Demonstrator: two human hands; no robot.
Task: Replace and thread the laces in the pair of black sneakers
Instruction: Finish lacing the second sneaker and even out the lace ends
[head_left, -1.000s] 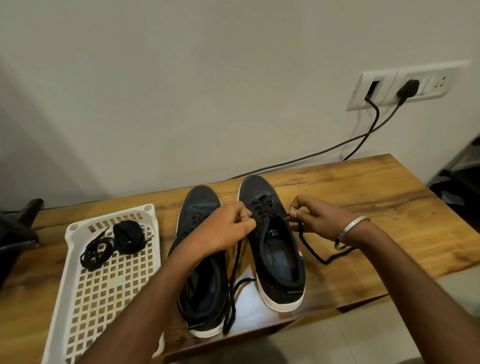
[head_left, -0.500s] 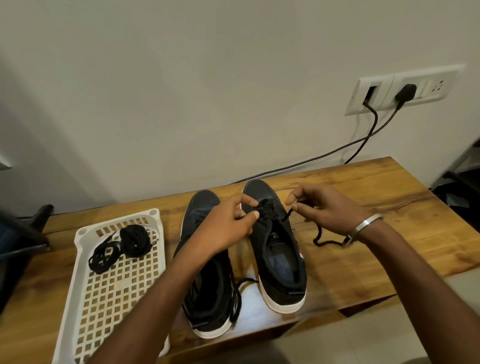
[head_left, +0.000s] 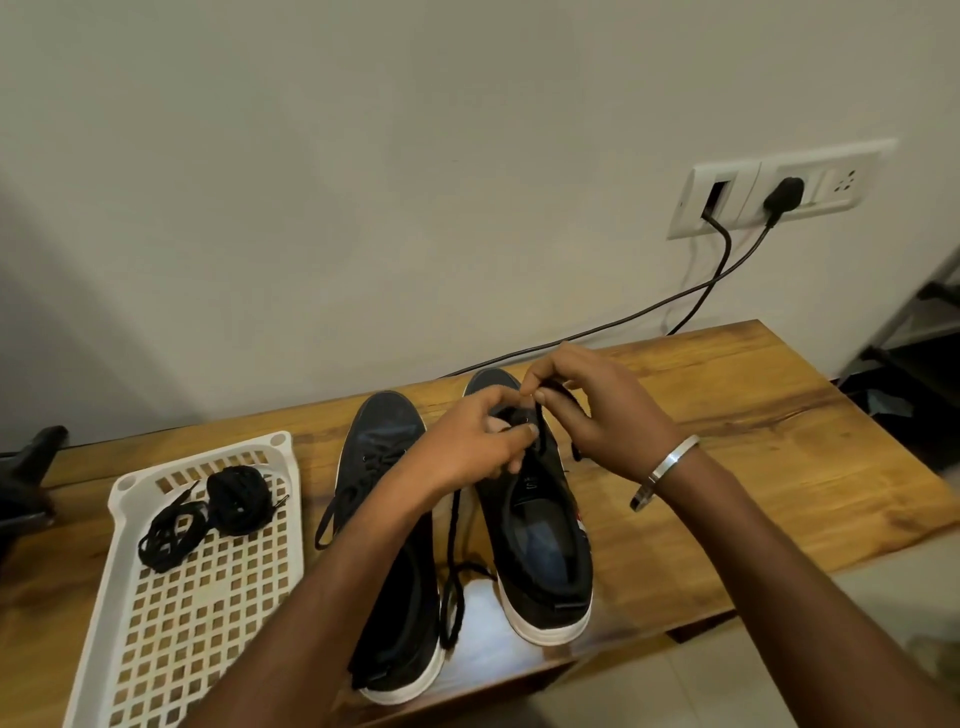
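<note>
Two black sneakers with white soles stand side by side on the wooden table (head_left: 753, 467), toes toward the wall. Over the eyelets of the right sneaker (head_left: 540, 551), my left hand (head_left: 467, 441) pinches the shoe's black lace (head_left: 454, 561), whose loose end trails down between the shoes. My right hand (head_left: 597, 410), with a metal bangle on the wrist, pinches the other part of that lace near the toe. The left sneaker (head_left: 389, 431) lies partly under my left forearm, one lace end hanging off its left side.
A white perforated tray (head_left: 171, 613) at the left holds two bundles of black laces (head_left: 208, 514). Black cables (head_left: 675, 301) run from a wall socket (head_left: 779, 189) down behind the table. A dark object sits at the far left edge.
My right hand has moved left and up toward the toe of the right sneaker, pulling the lace's slack off the table. Both hands now meet over the eyelets.
</note>
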